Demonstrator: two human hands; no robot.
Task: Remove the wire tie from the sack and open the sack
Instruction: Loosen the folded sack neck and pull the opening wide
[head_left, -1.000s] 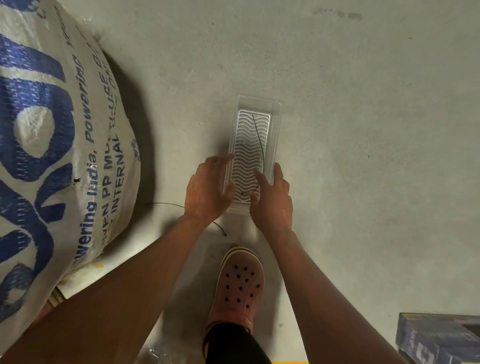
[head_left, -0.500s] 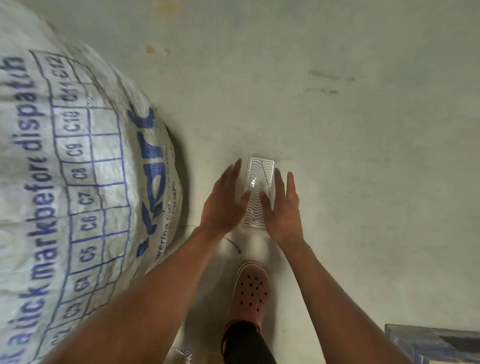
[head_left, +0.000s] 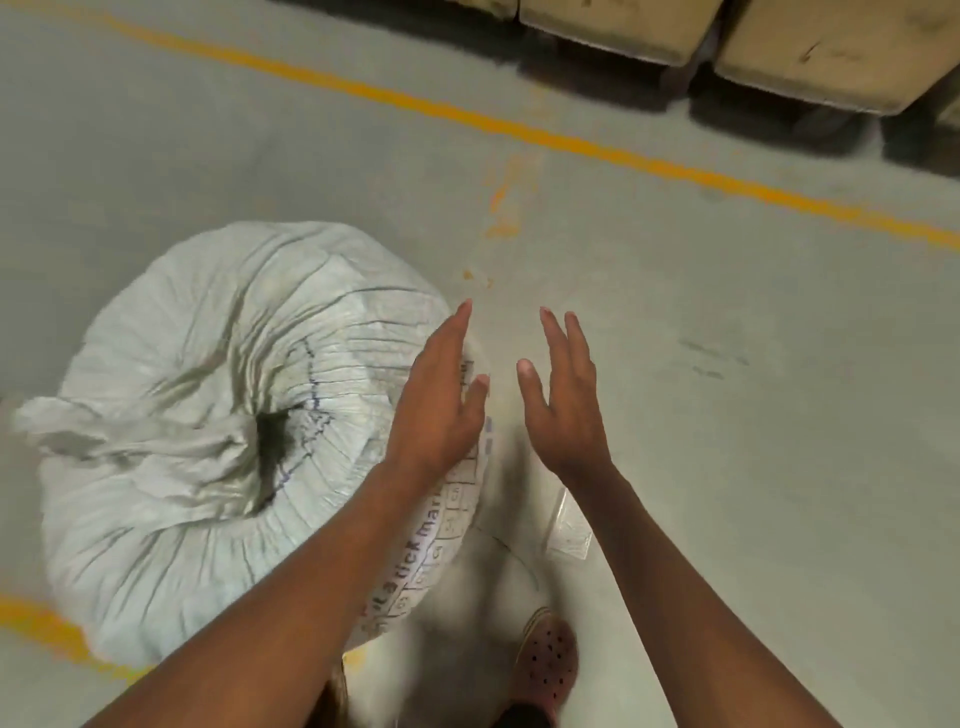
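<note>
Hands have lifted off the tray (head_left: 569, 530), left hand (head_left: 436, 410) and right hand (head_left: 563, 405) both spread and empty, beside the sack (head_left: 208, 415) on the floor; woven fabric looks soft but heavily packed, so grab the bunched neck (head_left: 156, 441).

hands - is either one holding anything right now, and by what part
Nothing is held. The left hand and right hand are both open with fingers spread, in the air beside the sack.

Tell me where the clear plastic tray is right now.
In the head view the clear plastic tray lies on the floor low and right of centre, just right of the sack, under the right forearm and above the shoe.
</note>
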